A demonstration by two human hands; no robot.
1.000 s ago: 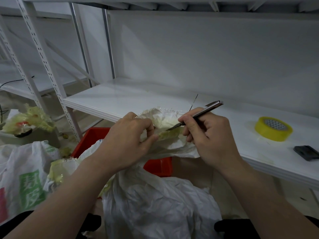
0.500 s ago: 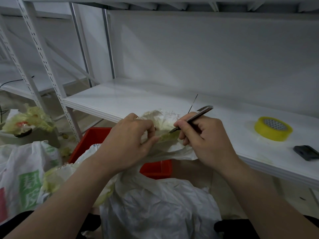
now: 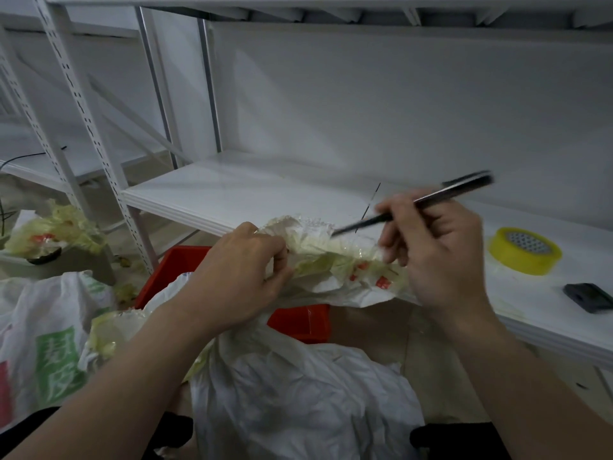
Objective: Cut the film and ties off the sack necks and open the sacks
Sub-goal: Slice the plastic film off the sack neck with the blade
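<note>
Cutting the film off the sack neck (image 3: 315,235) is the step in hand, I judge. In the head view my left hand (image 3: 238,277) pinches the bunched neck between curled fingers and thumb, and the white sack (image 3: 298,393) hangs below my wrists. My right hand (image 3: 438,257) grips a slim craft knife (image 3: 447,191), its tip at the neck between my two hands, above the yellowish film (image 3: 331,260). The next move calls for a shallow stroke away from my left thumb, slicing film rather than sack.

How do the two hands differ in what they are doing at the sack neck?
The left hand grips the wrapped sack neck; the right hand holds a slim knife. The left holds no tool; the right's knife tip points at the film. Both are at the same sack's neck.
</note>
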